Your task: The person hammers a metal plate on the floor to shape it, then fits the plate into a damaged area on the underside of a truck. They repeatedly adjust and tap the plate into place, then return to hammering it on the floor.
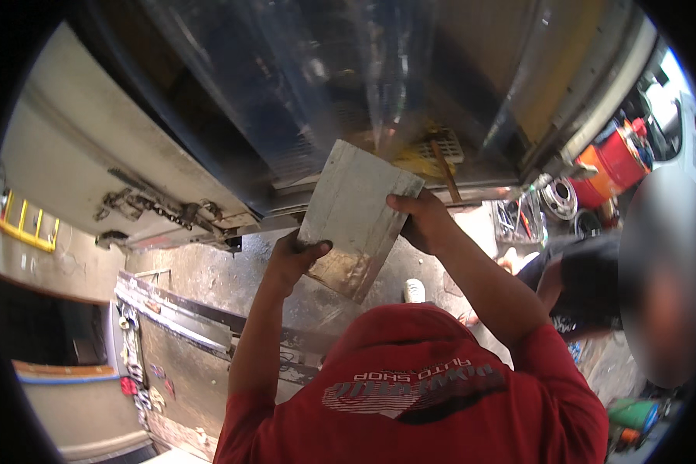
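A grey, scuffed rectangular metal plate (356, 201) is held tilted in front of the open rear of a vehicle body (387, 62). My left hand (298, 259) grips its lower left edge, the thumb lying on the face. My right hand (425, 220) is closed round the upper right edge, thumb on top. The fingers behind the plate are hidden. Just beyond the plate, a yellow item and a brown bar (445, 166) lie inside the opening near its sill.
An open white door (69, 131) with latch hardware is at the left, above a long panel (178, 317) and yellow ladder (27, 232). At right are a tool tray (518, 220), wheel rim (558, 199), red drum (607, 174) and another person in dark shorts (564, 286).
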`<state>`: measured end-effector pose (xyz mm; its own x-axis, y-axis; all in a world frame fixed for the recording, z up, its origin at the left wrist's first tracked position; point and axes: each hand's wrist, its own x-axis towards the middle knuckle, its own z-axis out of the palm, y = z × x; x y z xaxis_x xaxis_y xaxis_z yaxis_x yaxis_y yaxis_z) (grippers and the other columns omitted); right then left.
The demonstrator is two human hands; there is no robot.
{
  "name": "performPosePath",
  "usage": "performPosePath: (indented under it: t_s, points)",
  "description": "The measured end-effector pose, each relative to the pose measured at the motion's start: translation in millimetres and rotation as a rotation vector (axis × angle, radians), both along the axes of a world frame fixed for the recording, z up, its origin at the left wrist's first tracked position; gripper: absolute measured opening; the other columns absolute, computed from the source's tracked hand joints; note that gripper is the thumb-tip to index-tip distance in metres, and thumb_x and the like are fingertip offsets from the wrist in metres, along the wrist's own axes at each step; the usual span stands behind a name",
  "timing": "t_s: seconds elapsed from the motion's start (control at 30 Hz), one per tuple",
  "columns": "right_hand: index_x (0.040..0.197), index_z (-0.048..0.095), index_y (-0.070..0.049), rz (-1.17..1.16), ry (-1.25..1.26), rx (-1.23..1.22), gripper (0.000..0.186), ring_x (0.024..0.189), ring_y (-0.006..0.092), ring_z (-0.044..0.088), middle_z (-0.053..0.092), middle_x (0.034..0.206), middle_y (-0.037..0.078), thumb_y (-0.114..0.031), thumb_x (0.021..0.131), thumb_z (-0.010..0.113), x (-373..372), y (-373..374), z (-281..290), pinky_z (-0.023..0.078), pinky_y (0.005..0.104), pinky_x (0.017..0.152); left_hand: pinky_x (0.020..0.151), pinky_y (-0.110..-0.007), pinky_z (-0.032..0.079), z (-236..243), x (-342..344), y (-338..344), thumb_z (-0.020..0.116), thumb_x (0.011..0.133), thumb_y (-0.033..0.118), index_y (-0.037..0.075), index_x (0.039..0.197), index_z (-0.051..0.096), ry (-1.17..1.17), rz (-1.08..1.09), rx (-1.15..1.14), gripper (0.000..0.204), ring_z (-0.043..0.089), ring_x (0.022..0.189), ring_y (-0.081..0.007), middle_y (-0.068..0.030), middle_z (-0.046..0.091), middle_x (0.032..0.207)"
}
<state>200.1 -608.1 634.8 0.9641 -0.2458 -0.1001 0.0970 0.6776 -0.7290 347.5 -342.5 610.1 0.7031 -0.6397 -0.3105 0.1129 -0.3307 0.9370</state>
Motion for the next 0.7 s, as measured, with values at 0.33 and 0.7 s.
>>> performPosePath:
  t_s: [0.33,0.7]
  points:
    - [0.151,0.044,0.002,0.543,0.106,-0.888,0.084,0.121,0.0346,0.068,0.068,0.131,0.020,-0.017,0.082,0.086,70,-39,-73,0.056,0.0447,0.102,0.062,-0.036,0.051,-47,-2,69,0.095,0.073,0.043,-0.004,0.105,0.075,-0.225,0.238,0.376,0.060,0.064,0.066,-0.0154,-0.0109,0.072,0.080]
    - [0.153,0.031,0.006,1.155,0.143,-1.763,0.120,0.121,0.0450,0.066,0.067,0.130,0.030,-0.039,0.063,0.098,103,88,-150,0.055,0.0477,0.103,0.097,-0.045,0.056,-141,-140,128,0.085,0.077,0.062,-0.002,0.124,0.072,-0.028,0.294,0.838,0.080,0.073,0.110,-0.0400,-0.0259,0.075,0.114]
